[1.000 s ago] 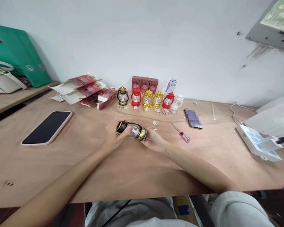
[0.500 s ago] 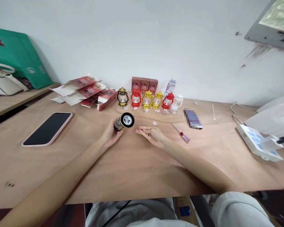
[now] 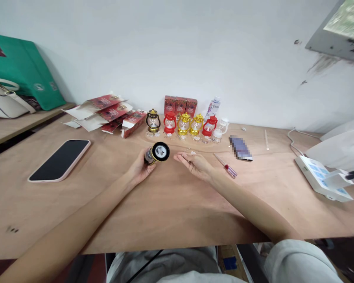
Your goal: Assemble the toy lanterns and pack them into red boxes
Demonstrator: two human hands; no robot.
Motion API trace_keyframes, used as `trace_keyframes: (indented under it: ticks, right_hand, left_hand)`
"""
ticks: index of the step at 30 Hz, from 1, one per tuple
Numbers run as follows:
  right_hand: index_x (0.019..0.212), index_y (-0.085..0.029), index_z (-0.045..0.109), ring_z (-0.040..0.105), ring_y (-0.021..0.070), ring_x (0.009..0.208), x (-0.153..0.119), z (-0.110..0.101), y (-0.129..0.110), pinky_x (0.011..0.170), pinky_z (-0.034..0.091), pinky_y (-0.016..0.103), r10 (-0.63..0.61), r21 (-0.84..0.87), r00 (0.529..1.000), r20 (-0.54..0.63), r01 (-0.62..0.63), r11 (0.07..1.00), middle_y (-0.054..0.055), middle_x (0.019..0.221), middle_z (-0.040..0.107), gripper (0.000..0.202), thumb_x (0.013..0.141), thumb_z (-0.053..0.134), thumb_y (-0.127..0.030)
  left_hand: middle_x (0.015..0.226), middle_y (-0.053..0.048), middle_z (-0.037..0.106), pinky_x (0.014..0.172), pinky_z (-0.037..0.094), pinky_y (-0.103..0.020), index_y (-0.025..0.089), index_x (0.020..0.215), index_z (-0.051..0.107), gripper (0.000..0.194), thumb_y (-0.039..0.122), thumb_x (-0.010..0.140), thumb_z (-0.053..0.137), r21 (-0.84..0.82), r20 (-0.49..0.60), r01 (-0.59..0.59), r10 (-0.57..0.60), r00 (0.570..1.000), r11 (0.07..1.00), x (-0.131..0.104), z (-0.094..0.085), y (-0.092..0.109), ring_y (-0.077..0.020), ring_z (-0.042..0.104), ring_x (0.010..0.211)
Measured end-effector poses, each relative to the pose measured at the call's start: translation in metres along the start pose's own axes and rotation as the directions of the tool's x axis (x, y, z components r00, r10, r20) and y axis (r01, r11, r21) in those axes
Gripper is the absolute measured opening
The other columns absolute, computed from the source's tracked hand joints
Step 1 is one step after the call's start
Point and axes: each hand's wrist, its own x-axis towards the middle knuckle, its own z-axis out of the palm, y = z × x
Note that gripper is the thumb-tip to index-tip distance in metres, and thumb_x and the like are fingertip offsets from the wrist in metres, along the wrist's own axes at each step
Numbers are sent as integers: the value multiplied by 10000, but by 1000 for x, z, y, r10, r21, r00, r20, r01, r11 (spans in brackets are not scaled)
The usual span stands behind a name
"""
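A: Where is the dark lantern [image 3: 157, 152]?
B: It is in the left hand [image 3: 139, 169], near the middle of the table [image 3: 165, 204]. It is tilted, and its round underside is turned to the viewer.
A: How are the fingers?
B: The left fingers are clamped around the lantern's body. The right hand [image 3: 197, 165] is just to the right, apart from the lantern, with its fingers close together. If they pinch something small, I cannot tell.
A: What lies around them?
B: On the right side there is a screwdriver [image 3: 226, 166], and on the left side a phone [image 3: 59, 160] in a pink case. Farther away, a row of small lanterns [image 3: 183, 124] stands upright: one dark, two red, two gold, one white. Behind the row are three red boxes [image 3: 180, 106] and a bottle [image 3: 213, 107].
A: And at the sides?
B: Opened cartons [image 3: 110, 112] are at the far left, a power strip [image 3: 320, 177] at the right
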Motion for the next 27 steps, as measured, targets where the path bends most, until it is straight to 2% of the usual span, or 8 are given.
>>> trace_keyframes:
  ticks: [4,8,11,14,16,19,23,27]
  right_hand:
    - [741,-109,617,636,49,635,-11,5,-9,585,543,89,-58,-96,998,11,59,994,26,726,656,69,791,621,-62]
    - [630,-144,581,286,1,374,-26,9,-9,329,227,129,-199,-345,968,155,242,907,-100,466,407,223,711,733,-286]
    - [639,-157,624,216,25,417,-34,11,-2,412,199,185,-408,-544,865,291,500,674,-114,446,279,214,701,721,-337]
    - [659,-184,666,251,51,461,-37,11,4,488,245,213,-563,-669,699,442,675,313,-94,456,293,142,735,679,-303]
    - [668,-205,674,298,69,476,-37,9,5,524,279,223,-560,-683,621,549,719,127,-75,458,354,131,768,633,-280]
    - [677,-221,667,404,97,524,-35,6,2,577,318,233,-497,-658,565,659,753,-16,-23,544,532,142,790,583,-243]
    - [696,-227,651,500,132,631,-37,5,-3,631,339,239,-463,-670,576,674,740,-53,22,699,646,121,791,576,-225]
    - [726,-209,633,481,114,619,-39,9,-7,634,345,233,-483,-682,645,592,721,126,-2,677,608,97,797,578,-245]
  left_hand:
    - [521,50,466,249,283,-106,134,705,532,252,152,912,390,74,-24,-32,34,999,997,-1,2,-2,-38,406,345]
    - [520,52,473,278,312,-103,128,699,560,201,158,868,455,166,-24,-46,51,998,985,-3,3,-7,-39,418,361]
    - [633,23,579,386,445,-118,125,793,620,143,191,843,504,242,-57,-40,55,997,969,-4,2,-10,-56,521,458]
    - [737,-15,644,470,512,-158,124,865,656,172,228,838,523,311,-39,-15,29,999,950,-6,1,-12,-87,590,554]
    - [741,-26,656,473,513,-165,121,861,666,182,238,836,529,328,-26,-4,13,1000,945,-7,1,-12,-95,595,562]
    - [727,-32,661,463,504,-165,121,829,671,172,235,825,543,326,-34,-6,18,999,945,-8,3,-13,-99,590,555]
    - [742,-37,669,469,507,-167,123,828,675,161,224,819,549,319,-14,-17,22,1000,948,-10,4,-12,-106,602,574]
    - [722,-17,648,454,505,-164,125,829,660,156,226,828,542,314,-33,-11,22,999,949,-9,4,-12,-95,588,553]
